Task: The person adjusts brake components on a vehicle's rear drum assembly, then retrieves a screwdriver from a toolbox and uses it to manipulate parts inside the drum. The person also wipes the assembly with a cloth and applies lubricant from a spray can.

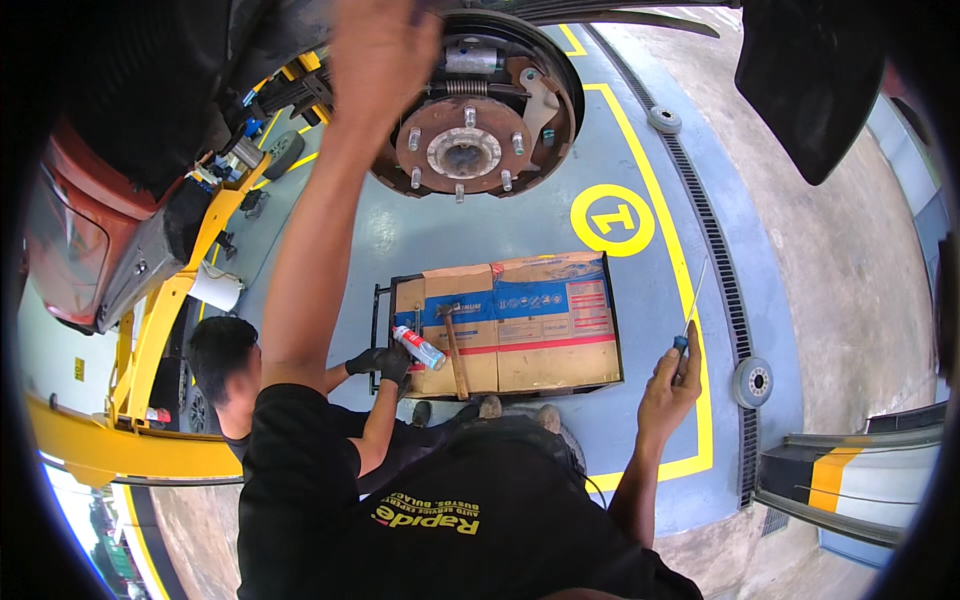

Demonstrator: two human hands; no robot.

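Observation:
My right hand [668, 396] is closed around the blue handle of a screwdriver [682, 344], its thin shaft pointing up, well apart from the brake. My left arm reaches up. My left hand [385, 55], smeared by motion, is beside the upper left of an exposed drum brake assembly [463, 150]; its fingers cannot be made out. The rusty hub with several studs shows at the brake's centre, with a coil spring [467, 87] and a silver cylinder [473, 60] above it. The arm and hand hide the brake's left side.
Below the brake stands a cart topped with flattened cardboard [555, 350], bearing a hammer [454, 352]. At its left a co-worker [225, 375] in dark gloves has a spray can [420, 347] at hand. A yellow lift [140, 440] and red vehicle [75, 245] are left; a floor grate [715, 240] runs right.

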